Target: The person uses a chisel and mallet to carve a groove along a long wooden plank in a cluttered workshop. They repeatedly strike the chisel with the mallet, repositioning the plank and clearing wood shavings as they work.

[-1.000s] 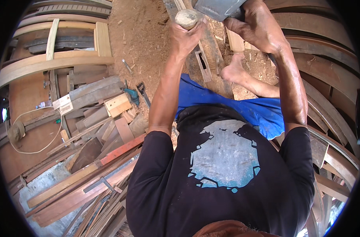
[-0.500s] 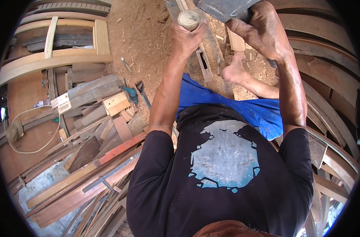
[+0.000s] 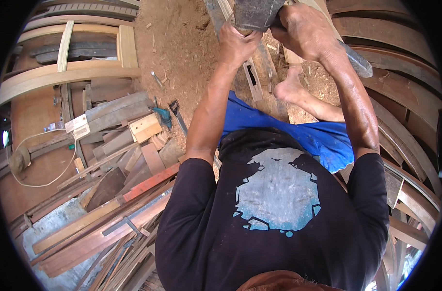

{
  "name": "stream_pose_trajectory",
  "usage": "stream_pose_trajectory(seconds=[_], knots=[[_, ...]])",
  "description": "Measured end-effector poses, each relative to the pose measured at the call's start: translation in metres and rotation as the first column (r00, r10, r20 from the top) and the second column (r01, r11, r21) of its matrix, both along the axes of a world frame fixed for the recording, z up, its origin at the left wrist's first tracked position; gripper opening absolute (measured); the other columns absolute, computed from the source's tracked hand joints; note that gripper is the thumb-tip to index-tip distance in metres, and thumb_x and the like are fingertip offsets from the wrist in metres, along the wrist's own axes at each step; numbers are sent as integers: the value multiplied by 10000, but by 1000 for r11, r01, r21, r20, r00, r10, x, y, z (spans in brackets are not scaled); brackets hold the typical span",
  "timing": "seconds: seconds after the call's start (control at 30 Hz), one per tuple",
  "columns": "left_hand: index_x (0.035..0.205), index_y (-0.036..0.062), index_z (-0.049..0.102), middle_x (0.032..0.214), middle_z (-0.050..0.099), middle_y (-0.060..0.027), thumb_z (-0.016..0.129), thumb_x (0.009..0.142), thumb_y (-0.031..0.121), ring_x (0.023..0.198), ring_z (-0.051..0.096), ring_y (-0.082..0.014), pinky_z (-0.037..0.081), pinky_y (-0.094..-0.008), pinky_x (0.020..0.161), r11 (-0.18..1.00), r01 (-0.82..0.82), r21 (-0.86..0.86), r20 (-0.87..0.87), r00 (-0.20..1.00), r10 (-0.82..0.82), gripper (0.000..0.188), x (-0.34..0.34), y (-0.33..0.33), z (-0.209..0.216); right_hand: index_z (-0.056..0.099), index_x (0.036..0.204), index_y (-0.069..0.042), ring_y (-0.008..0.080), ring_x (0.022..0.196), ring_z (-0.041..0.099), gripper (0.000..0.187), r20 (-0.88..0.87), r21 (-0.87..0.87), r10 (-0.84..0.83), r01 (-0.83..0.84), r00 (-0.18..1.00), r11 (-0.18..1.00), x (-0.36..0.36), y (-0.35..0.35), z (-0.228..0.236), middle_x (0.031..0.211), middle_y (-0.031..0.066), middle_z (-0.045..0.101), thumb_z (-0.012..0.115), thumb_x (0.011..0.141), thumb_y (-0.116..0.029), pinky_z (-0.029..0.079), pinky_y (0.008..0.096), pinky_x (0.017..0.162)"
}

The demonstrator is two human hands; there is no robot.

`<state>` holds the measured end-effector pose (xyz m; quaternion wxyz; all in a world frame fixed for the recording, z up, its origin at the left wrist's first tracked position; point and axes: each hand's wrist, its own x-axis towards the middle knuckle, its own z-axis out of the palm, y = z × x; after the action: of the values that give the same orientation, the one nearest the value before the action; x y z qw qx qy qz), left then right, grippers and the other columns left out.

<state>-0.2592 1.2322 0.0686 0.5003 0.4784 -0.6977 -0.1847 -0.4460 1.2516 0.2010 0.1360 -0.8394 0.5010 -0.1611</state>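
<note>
My left hand (image 3: pixel 238 46) is closed around the upright wooden handle of a chisel (image 3: pixel 243 31), whose blade is hidden below the fist. In my right hand (image 3: pixel 306 29) is a dark mallet (image 3: pixel 256 13); its block-shaped head covers the chisel's top, and its handle end sticks out past my wrist. Whether the head touches the chisel I cannot tell. Below my hands runs a narrow length of wood (image 3: pixel 256 92) with a slot cut in it. My bare foot (image 3: pixel 290 87) rests beside it on the right.
Shavings cover the brown floor (image 3: pixel 172 29). To the left lie a teal power tool (image 3: pixel 162 116), wood offcuts (image 3: pixel 146 127), a red-painted strip (image 3: pixel 150 182) and a pale wooden frame (image 3: pixel 61 70). Curved boards (image 3: pixel 390 58) are stacked along the right.
The mallet has swung left and over the chisel's round top, which showed before. My right hand has moved left with it; my left hand stays nearly in place.
</note>
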Motion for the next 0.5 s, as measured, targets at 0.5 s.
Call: stream_pose_trajectory(seconds=[0.5], knots=[[973,17,699,873,763,-112,790,830,175,800,749,-220,589,-368,755,999,14,49,-86,996,-10,232,-1,-9,-16,626,661,-7,396,636,631,169,149,-358,-15,68,989,931,8,-10,2,651,209,633,711,748,-124,501,455,603]])
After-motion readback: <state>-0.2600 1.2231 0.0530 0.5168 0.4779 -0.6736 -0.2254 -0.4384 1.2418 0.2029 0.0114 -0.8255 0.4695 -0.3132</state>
